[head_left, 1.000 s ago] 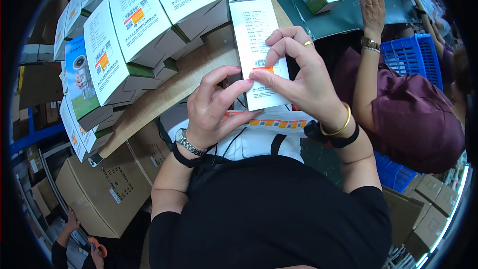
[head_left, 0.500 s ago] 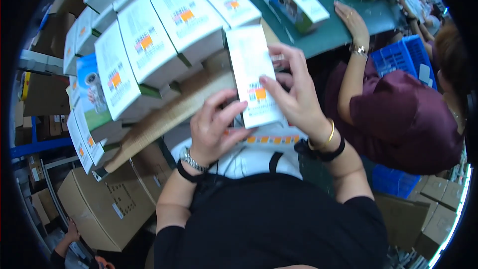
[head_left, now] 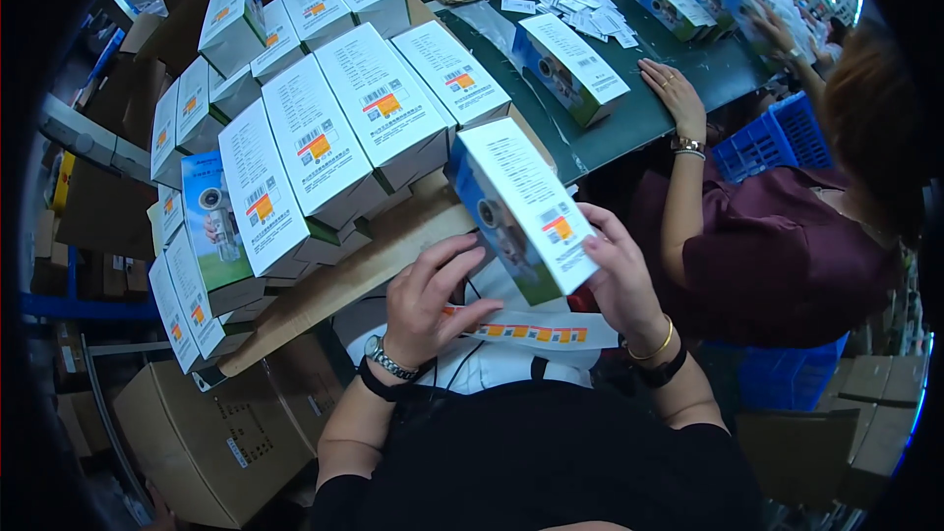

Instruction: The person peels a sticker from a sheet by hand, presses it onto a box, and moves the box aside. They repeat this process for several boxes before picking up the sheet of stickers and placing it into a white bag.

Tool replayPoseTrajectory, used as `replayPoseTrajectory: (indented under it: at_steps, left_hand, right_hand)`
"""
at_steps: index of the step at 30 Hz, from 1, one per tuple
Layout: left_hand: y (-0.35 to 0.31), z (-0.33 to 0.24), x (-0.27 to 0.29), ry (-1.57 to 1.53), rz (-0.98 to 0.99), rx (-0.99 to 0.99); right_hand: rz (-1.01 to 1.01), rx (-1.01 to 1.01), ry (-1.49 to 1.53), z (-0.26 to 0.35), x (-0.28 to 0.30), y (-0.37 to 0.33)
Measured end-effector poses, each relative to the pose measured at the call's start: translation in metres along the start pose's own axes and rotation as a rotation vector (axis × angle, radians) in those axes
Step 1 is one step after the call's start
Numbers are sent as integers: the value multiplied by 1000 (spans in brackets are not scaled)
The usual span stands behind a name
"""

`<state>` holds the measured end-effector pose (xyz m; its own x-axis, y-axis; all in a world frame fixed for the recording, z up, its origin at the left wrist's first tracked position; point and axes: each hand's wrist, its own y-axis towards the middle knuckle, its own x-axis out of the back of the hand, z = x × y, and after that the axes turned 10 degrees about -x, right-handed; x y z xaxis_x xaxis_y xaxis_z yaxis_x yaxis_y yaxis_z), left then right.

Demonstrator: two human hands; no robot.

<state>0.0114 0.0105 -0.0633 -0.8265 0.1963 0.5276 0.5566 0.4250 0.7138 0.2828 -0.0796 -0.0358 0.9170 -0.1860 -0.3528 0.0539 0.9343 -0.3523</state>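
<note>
My right hand [head_left: 624, 280] grips a white box [head_left: 526, 202] by its lower right edge. The box is tilted, its white printed face with a barcode and an orange sticker turned up, a picture of a device on its left side. My left hand [head_left: 433, 300] is just left of the box, fingers bent. A strip of orange stickers [head_left: 536, 329] on pale backing runs from beneath its thumb across my lap; the palm side is hidden. Several similar white boxes [head_left: 324, 138] stand in rows on the left, most with orange stickers on their upper faces.
A cardboard sheet edge [head_left: 344, 280] borders the boxes. On the green table [head_left: 610, 143] lie another box [head_left: 568, 69] and a pile of small white papers [head_left: 590, 15]. At right, a co-worker in a maroon top [head_left: 787, 236] rests a hand [head_left: 677, 98] there. Blue crates [head_left: 777, 138] and a carton [head_left: 216, 433] stand nearby.
The held box has come lower and turned, so its picture side now shows. My left fingers have come off the box, and my right hand has shifted to its lower right edge.
</note>
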Motion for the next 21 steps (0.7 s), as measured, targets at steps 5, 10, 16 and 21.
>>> replayPoseTrajectory:
  at_steps: [5,10,16,21]
  left_hand:
    - [-3,11,7,45,-43,44]
    - [-5,11,7,43,-6,44]
    - [-6,12,0,33,-35,40]
    - [-13,16,14,37,-7,92]
  right_hand:
    - [-28,212,29,23,-3,5]
    - [-57,340,-50,74,-33,55]
    - [131,502,-774,89,-42,172]
    - [-238,717,-651,80,-18,171]
